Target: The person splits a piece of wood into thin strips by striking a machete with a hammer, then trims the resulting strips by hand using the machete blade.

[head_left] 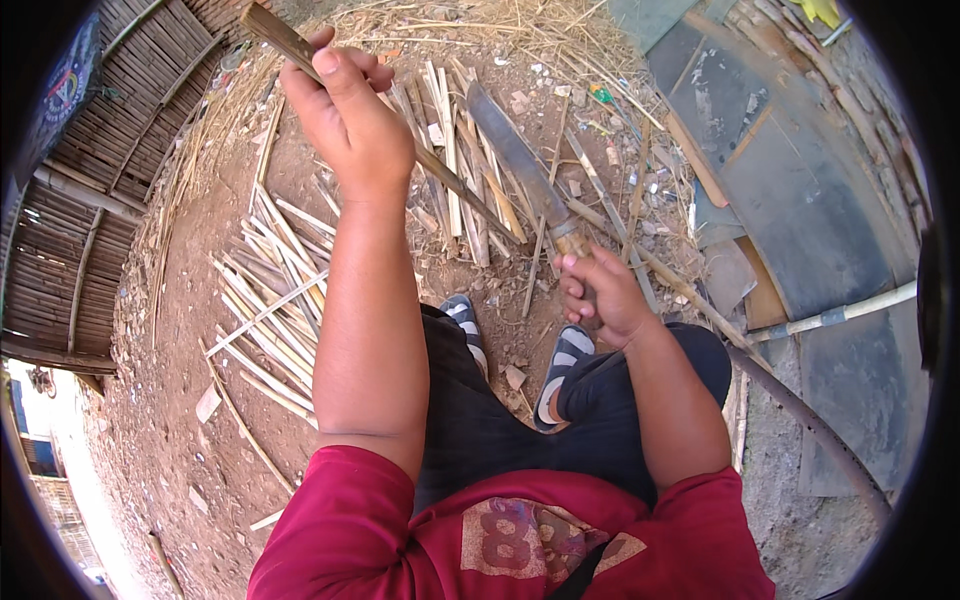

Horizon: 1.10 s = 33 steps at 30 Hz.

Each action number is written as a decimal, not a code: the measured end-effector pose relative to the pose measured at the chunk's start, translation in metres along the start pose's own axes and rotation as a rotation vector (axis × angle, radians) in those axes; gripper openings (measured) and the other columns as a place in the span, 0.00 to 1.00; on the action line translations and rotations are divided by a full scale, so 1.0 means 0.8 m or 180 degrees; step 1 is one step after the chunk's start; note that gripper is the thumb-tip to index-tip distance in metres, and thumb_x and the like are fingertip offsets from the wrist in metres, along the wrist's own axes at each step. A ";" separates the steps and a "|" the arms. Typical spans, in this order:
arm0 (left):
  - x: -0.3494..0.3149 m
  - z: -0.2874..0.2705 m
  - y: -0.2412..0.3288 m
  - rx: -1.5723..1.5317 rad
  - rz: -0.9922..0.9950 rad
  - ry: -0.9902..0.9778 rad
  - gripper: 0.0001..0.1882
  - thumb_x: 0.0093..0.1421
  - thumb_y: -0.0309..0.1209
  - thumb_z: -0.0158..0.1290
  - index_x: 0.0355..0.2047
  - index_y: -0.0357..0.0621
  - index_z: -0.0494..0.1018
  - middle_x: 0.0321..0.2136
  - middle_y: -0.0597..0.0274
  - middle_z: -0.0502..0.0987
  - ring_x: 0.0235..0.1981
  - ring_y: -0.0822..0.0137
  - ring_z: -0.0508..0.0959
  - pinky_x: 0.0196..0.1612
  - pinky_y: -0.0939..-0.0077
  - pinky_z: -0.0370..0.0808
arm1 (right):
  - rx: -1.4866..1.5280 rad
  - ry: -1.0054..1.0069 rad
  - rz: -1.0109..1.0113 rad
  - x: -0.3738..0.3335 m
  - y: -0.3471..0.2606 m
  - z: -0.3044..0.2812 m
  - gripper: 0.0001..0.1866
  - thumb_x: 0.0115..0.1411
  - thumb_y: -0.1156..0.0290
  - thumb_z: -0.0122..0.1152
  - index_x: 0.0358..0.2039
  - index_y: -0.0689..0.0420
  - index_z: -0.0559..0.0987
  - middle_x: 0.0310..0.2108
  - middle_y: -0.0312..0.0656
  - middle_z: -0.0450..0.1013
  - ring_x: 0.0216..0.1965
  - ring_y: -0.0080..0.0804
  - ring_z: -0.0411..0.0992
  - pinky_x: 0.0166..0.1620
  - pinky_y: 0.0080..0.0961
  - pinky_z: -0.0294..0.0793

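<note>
My left hand [350,120] is raised at the upper left, its fingers closed round a brown split bamboo strip [470,195]. The strip slants down to the right, its lower end near the middle of the view and its upper end past my thumb. In my right hand [605,295] is the wooden handle of a machete [515,150]. Its broad grey blade points up and to the left, apart from the strip. Under and behind the two hands, pale split bamboo pieces [450,150] lie on the dirt.
More bamboo strips [265,310] are heaped left of my feet. A long pole [700,305] runs beside my right knee. Grey sheets [800,190] lie at the right, a woven bamboo wall [90,230] stands at the left, and straw [460,25] litters the far ground.
</note>
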<state>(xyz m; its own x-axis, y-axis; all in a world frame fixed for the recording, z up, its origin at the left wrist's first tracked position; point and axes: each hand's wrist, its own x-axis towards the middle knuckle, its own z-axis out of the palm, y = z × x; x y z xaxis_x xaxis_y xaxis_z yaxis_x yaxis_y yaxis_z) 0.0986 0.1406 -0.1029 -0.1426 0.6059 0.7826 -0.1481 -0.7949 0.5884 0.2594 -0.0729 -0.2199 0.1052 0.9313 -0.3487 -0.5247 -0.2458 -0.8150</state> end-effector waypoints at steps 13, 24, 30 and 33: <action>0.027 0.001 0.042 -0.0547 -0.0646 0.0385 0.34 0.73 0.62 0.27 0.40 0.40 0.66 0.21 0.68 0.60 0.19 0.74 0.59 0.23 0.77 0.57 | -0.2441 0.0435 -0.1279 -0.002 0.017 0.001 0.23 0.62 0.59 0.68 0.48 0.65 0.75 0.29 0.41 0.76 0.31 0.28 0.76 0.36 0.28 0.74; 0.026 0.002 0.038 -0.0133 -0.0630 0.0974 0.31 0.75 0.57 0.25 0.32 0.42 0.63 0.19 0.70 0.57 0.17 0.73 0.55 0.21 0.78 0.57 | -0.3108 0.0833 -0.1462 0.024 0.058 0.030 0.20 0.60 0.60 0.65 0.39 0.65 0.73 0.21 0.58 0.75 0.26 0.58 0.77 0.31 0.47 0.74; 0.030 0.001 0.031 -0.0090 -0.0791 0.1283 0.30 0.76 0.54 0.24 0.31 0.43 0.62 0.18 0.70 0.56 0.18 0.73 0.54 0.21 0.77 0.58 | -0.3398 0.0723 -0.1099 0.041 0.097 0.019 0.20 0.61 0.58 0.64 0.39 0.64 0.75 0.25 0.57 0.76 0.27 0.55 0.78 0.33 0.46 0.74; 0.032 -0.004 0.029 -0.0029 -0.0825 0.1404 0.29 0.76 0.53 0.24 0.30 0.44 0.61 0.18 0.71 0.56 0.18 0.74 0.54 0.22 0.77 0.58 | -0.3402 0.1414 -0.0356 0.054 0.097 -0.009 0.20 0.62 0.57 0.64 0.37 0.63 0.75 0.25 0.55 0.76 0.29 0.53 0.78 0.35 0.43 0.74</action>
<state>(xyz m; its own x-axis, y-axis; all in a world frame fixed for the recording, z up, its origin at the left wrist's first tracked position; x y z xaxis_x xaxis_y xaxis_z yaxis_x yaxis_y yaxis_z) 0.0881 0.1381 -0.0697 -0.4992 0.7406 0.4498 -0.2416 -0.6175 0.7486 0.2292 -0.0538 -0.3013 0.5040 0.8381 -0.2090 0.4642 -0.4669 -0.7527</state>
